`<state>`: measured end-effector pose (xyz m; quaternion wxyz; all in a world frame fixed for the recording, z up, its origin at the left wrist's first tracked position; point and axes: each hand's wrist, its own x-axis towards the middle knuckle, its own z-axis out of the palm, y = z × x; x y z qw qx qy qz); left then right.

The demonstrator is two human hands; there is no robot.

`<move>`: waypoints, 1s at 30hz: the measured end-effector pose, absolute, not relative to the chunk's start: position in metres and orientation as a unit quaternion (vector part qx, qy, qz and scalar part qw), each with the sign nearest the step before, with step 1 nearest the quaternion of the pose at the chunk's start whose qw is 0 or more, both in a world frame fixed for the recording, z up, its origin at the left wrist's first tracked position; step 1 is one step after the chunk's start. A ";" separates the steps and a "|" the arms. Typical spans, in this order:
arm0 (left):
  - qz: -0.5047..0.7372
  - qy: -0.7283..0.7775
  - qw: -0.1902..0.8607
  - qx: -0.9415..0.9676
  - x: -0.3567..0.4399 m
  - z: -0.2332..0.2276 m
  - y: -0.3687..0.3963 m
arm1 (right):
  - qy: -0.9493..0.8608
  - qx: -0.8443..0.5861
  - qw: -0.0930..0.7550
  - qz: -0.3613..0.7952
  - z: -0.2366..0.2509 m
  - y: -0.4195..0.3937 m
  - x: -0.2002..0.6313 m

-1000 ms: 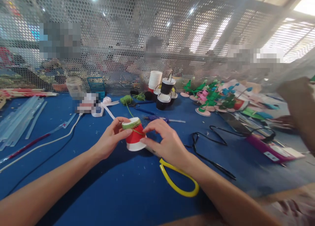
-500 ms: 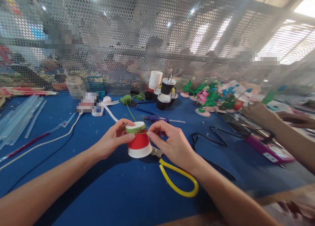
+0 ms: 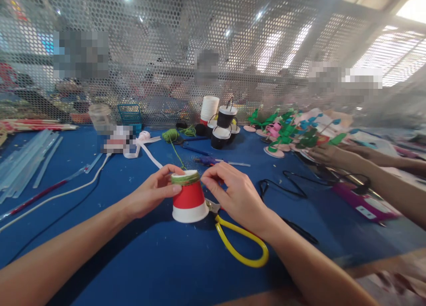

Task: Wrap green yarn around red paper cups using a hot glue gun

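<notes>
A red and white paper cup (image 3: pixel 188 198) stands upside down, with green yarn (image 3: pixel 185 179) wound in several turns around its narrow upper end. My left hand (image 3: pixel 159 184) grips that end from the left, thumb on the front of the wraps and fingers behind. At the cup's right side my right hand (image 3: pixel 229 188) is closed in a pinch by the wraps; the bit of yarn at its fingertips is barely visible. A strand runs from the cup's back to a green yarn ball (image 3: pixel 170 135). Yellow-handled scissors (image 3: pixel 244 252) lie beneath my right hand, blades partly hidden.
Behind are a blue glue gun (image 3: pixel 211 161), black mini buckets (image 3: pixel 221 137) and stacked paper cups (image 3: pixel 210 109). Craft flowers (image 3: pixel 282 137) and a purple power strip (image 3: pixel 364 202) lie right, near another person's arms (image 3: pixel 376 172). Glue sticks (image 3: pixel 28 164) and a white cable (image 3: pixel 83 186) lie left.
The cup has tilted and its lower rim has shifted slightly toward me. My right fingers have moved a little to the right. The other person's hand has moved left toward the flowers.
</notes>
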<state>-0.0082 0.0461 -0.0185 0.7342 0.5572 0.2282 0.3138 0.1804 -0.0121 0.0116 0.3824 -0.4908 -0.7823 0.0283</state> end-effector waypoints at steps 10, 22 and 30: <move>0.314 0.232 0.739 0.549 -0.007 -0.019 0.045 | -0.780 -0.492 0.385 0.024 0.013 -0.014 0.181; 0.317 0.227 0.756 0.526 -0.005 -0.018 0.043 | -0.768 -0.498 0.402 0.031 0.013 -0.016 0.181; 0.321 0.208 0.769 0.512 -0.006 -0.018 0.043 | -0.762 -0.498 0.408 0.074 0.009 -0.013 0.181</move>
